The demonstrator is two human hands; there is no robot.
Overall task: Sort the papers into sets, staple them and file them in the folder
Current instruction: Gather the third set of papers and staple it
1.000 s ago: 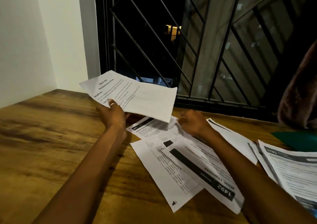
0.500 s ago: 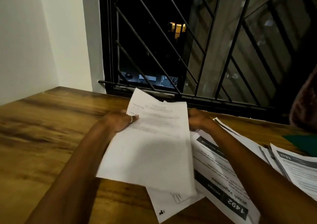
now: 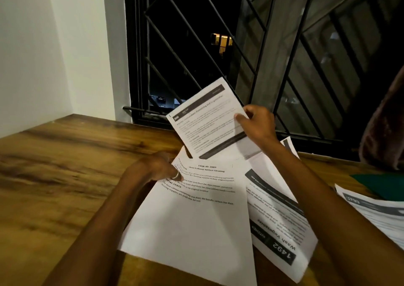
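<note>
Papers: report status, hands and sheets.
Left hand grips Shoe Cabinet sheet by its left edge. Right hand pinches dark-banner sheet, held up. 1492 sheet loose on table; green folder far right.

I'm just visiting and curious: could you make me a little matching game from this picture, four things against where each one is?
Things:
1. sheet headed TASK ID 3089
2. sheet with the dark top bar
3. sheet numbered 1492
4. green folder

Places:
A. raised in the air, pinched by the right hand
B. lying flat, print upside down to the person
C. far right, touched by neither hand
D. held at its left edge by the left hand

Pairs: 1-D, 2-A, 3-B, 4-C.
</note>
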